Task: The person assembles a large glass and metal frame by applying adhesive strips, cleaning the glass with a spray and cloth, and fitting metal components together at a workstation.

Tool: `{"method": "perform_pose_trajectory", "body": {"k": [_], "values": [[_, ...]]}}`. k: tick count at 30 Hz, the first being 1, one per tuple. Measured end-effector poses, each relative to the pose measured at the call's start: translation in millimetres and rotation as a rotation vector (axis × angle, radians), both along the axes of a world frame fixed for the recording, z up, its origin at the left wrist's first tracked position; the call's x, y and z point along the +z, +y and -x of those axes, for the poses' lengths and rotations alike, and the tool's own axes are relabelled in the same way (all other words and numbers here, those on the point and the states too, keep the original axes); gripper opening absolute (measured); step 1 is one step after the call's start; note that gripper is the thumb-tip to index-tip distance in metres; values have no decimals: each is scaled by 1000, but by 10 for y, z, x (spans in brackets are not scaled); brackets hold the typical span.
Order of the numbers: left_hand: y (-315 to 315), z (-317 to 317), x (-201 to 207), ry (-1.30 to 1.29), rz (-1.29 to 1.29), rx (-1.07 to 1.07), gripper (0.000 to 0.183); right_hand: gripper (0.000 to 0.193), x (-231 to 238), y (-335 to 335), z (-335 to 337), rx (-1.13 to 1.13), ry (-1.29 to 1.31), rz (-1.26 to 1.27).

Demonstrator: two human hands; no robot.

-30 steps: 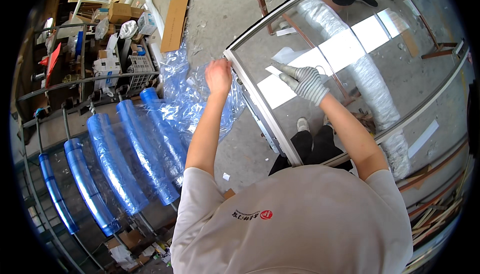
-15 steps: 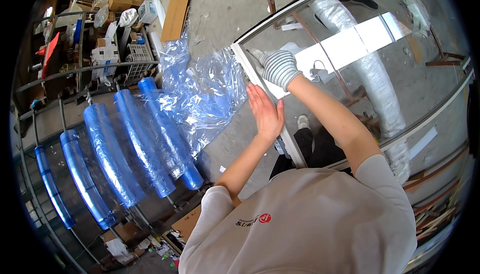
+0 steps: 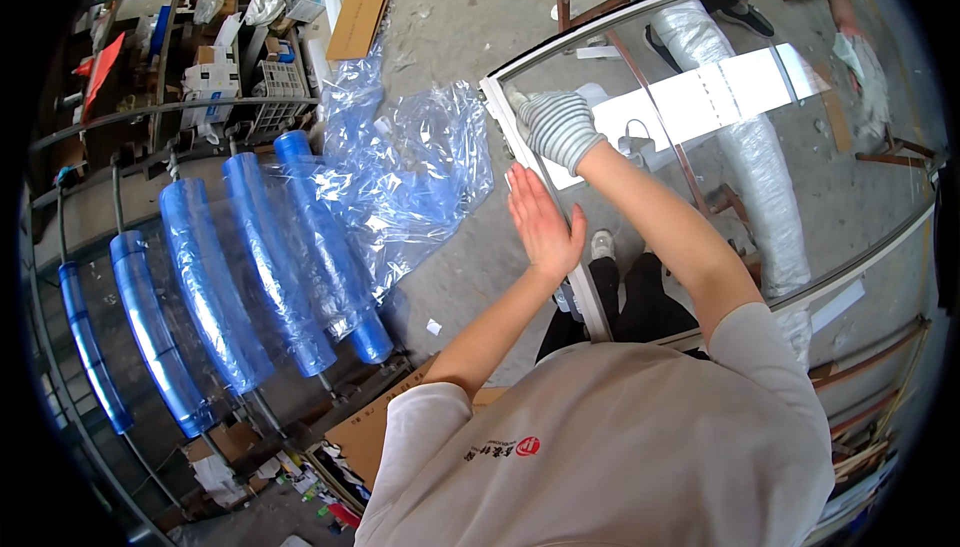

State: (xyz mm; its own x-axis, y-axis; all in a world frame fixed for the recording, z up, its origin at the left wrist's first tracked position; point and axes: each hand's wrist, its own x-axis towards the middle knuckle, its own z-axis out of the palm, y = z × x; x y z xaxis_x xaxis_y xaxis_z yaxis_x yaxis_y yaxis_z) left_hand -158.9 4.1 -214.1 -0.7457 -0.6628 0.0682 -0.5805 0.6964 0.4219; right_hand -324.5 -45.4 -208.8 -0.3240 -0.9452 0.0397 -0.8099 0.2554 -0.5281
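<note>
A large glass panel in a pale frame (image 3: 597, 312) stretches away to my right, see-through to the floor. Bare, my left hand (image 3: 545, 225) lies against the outer side of the frame's left bar, fingers straight and close together. My right hand (image 3: 560, 130), in a grey-and-white striped glove, rests at that bar's inner edge, farther from me. Its fingers are curled in; whatever they may hold is hidden.
Rolls of blue plastic film (image 3: 215, 287) hang on a metal rack at left. Loose blue film (image 3: 430, 177) lies on the floor beside a cardboard sheet (image 3: 365, 2). A wrapped tube (image 3: 755, 162) and a white board (image 3: 700, 97) show through the glass. Another person's gloved hand (image 3: 865, 77) is far right.
The view has shifted slightly, and the frame's far-left corner appears farther right. Both my hands keep their places along the bar. The other person's gloved hand has moved lower and to the right.
</note>
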Motion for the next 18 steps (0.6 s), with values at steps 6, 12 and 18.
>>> {"method": "perform_pose_trajectory", "body": {"k": [6,12,18], "values": [[0,-3,10,11,-2,11,82,36,119,53,-6,-54,-75,-58],[-12,-8,8,39,6,11,82,42,129,-26,191,-289,-406,-21],[-5,-6,3,51,8,20,81,37,69,-107,117,-216,-262,-52]]}}
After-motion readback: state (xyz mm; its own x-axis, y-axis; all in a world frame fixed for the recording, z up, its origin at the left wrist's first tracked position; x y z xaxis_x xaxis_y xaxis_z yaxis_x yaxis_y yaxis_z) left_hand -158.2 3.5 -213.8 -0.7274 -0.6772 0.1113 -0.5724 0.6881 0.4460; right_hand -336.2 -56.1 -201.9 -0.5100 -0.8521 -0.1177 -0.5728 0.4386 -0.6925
